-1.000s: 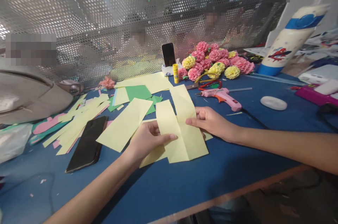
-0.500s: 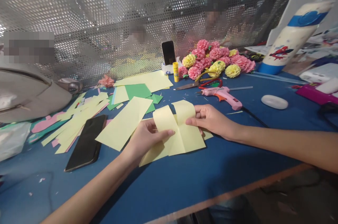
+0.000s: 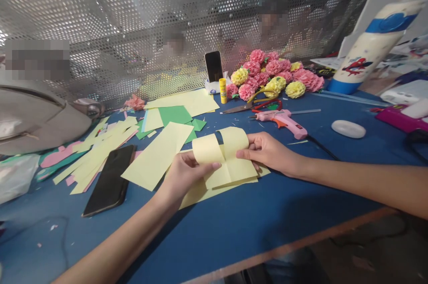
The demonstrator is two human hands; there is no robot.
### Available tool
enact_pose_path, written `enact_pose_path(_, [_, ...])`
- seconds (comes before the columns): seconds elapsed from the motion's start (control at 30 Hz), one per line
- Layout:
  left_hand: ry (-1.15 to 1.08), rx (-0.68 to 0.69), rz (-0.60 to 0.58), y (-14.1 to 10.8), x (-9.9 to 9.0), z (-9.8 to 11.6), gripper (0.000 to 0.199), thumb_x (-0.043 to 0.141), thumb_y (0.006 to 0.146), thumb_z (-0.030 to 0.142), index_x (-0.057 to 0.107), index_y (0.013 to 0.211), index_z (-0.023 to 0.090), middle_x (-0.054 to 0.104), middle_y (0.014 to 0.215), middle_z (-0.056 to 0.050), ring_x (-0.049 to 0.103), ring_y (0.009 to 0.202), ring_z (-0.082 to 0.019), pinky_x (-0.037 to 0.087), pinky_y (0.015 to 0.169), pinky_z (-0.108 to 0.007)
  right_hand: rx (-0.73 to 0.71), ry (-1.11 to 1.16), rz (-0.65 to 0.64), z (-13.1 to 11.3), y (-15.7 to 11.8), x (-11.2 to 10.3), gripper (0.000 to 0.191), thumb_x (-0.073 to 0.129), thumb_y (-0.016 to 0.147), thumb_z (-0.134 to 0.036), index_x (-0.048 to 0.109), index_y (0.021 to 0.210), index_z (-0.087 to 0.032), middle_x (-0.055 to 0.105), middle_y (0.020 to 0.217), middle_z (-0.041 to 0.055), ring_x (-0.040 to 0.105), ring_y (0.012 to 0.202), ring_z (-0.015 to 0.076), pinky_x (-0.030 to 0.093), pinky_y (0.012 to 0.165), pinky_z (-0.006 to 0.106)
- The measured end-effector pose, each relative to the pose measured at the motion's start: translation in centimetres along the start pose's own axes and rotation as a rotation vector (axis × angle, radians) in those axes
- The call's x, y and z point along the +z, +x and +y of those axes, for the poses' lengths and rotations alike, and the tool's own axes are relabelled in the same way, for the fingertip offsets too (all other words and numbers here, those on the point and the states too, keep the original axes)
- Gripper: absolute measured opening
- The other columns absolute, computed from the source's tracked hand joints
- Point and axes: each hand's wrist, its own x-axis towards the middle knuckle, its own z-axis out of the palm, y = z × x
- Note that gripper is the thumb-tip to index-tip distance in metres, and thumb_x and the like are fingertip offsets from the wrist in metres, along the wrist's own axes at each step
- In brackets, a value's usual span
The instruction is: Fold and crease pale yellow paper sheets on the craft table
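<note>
Between my hands is a pale yellow paper (image 3: 230,168) with a slit from its far edge, both far flaps curled over. My left hand (image 3: 183,174) pinches its left side, thumb on top. The right side is held by my right hand (image 3: 264,152), thumb on top and fingers partly hidden behind the paper. Beneath it, another yellow sheet (image 3: 192,195) lies on the blue table (image 3: 214,235). A yellow rectangle of paper (image 3: 155,154) lies just left of my left hand.
A black phone (image 3: 109,181) and paper strips (image 3: 100,152) lie at left. Beyond my hands are scissors (image 3: 239,108), a pink glue gun (image 3: 282,121), a glue stick (image 3: 223,91) and paper flowers (image 3: 274,74). A white oval object (image 3: 348,129) and a bottle (image 3: 372,47) are at right.
The slit paper's near edge has lifted and shifted slightly left, showing more of the sheet beneath. The gap between its flaps has narrowed. Both hands keep their hold, nearly in place.
</note>
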Motion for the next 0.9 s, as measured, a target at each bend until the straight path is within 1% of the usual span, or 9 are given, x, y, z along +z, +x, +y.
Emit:
enact_pose_path(0.13, [0.007,-0.019,-0.011,-0.07,0.06,0.17,0.039,0.085,0.069,0.038,0.077,0.100,0.016,0.079,0.100,-0.010,0.075,0.087,-0.025,0.059,0.073,-0.030,-0.017,0.023,0.004,-0.06,-0.01,0.05,0.036,0.082,0.072,-0.043,0.064,0.086,-0.015,0.060,0.055,-0.0053,0.049,0.040,0.0062,0.037,0.037,0.018])
enact_pose_path(0.27, [0.052,-0.021,-0.057,-0.07,0.12,0.43,0.038,0.086,0.068,0.034,0.077,0.101,0.016,0.079,0.102,-0.009,0.075,0.090,-0.024,0.058,0.076,-0.028,-0.032,0.043,0.011,0.00,-0.02,-0.10,0.039,0.079,0.076,-0.044,0.065,0.098,-0.015,0.064,0.063,-0.0046,0.051,0.042,0.0050,0.040,0.039,0.017])
enact_pose_path(0.33, [0.071,-0.029,-0.037,-0.08,0.16,0.51,0.036,0.086,0.068,0.033,0.077,0.097,0.015,0.079,0.097,-0.009,0.075,0.083,-0.023,0.059,0.072,-0.027,-0.007,0.044,-0.049,0.03,-0.03,-0.17,0.042,0.079,0.076,-0.045,0.065,0.103,-0.015,0.069,0.072,-0.0012,0.060,0.047,0.0077,0.042,0.040,0.017])
enact_pose_path(0.43, [0.056,-0.039,0.000,-0.08,0.25,0.46,0.033,0.084,0.069,0.036,0.077,0.091,0.012,0.079,0.088,-0.009,0.071,0.067,-0.018,0.059,0.063,-0.026,0.019,0.027,-0.108,0.07,-0.02,-0.19,0.042,0.080,0.074,-0.044,0.065,0.100,-0.014,0.074,0.080,0.0045,0.070,0.058,0.0139,0.043,0.041,0.017])
enact_pose_path(0.5, [0.030,-0.035,0.002,-0.07,0.29,0.32,0.032,0.084,0.070,0.037,0.076,0.089,0.012,0.078,0.084,-0.008,0.070,0.064,-0.017,0.059,0.061,-0.026,0.012,0.028,-0.095,0.11,0.01,-0.17,0.039,0.080,0.075,-0.043,0.065,0.095,-0.013,0.074,0.074,0.0050,0.071,0.057,0.0142,0.042,0.040,0.015])
enact_pose_path(0.57, [0.015,-0.014,0.002,-0.07,0.31,0.14,0.034,0.084,0.069,0.037,0.077,0.090,0.012,0.078,0.083,-0.008,0.069,0.065,-0.017,0.058,0.060,-0.025,0.009,0.041,-0.078,0.14,0.05,-0.13,0.037,0.080,0.075,-0.043,0.064,0.092,-0.014,0.074,0.069,0.0050,0.070,0.055,0.0134,0.041,0.039,0.015])
enact_pose_path(0.7, [0.021,0.033,0.024,-0.12,0.29,-0.09,0.036,0.084,0.070,0.040,0.078,0.093,0.012,0.078,0.081,-0.008,0.068,0.063,-0.016,0.054,0.055,-0.023,0.008,0.052,-0.040,0.14,0.10,-0.04,0.036,0.081,0.073,-0.042,0.063,0.088,-0.014,0.074,0.067,0.0054,0.068,0.050,0.0120,0.039,0.037,0.014])
enact_pose_path(0.8, [0.015,0.033,0.036,-0.16,0.31,-0.07,0.039,0.085,0.068,0.042,0.078,0.092,0.012,0.077,0.078,-0.007,0.066,0.061,-0.015,0.052,0.055,-0.022,0.008,0.057,-0.024,0.11,0.12,-0.01,0.037,0.081,0.072,-0.042,0.063,0.087,-0.014,0.074,0.065,0.0050,0.067,0.049,0.0115,0.039,0.036,0.014])
enact_pose_path(0.9, [-0.004,0.026,0.033,-0.20,0.34,0.03,0.040,0.086,0.067,0.042,0.079,0.092,0.012,0.077,0.079,-0.008,0.066,0.062,-0.015,0.052,0.055,-0.022,0.002,0.058,-0.013,0.09,0.10,0.00,0.037,0.082,0.072,-0.042,0.062,0.085,-0.013,0.074,0.065,0.0054,0.067,0.048,0.0115,0.039,0.036,0.014])
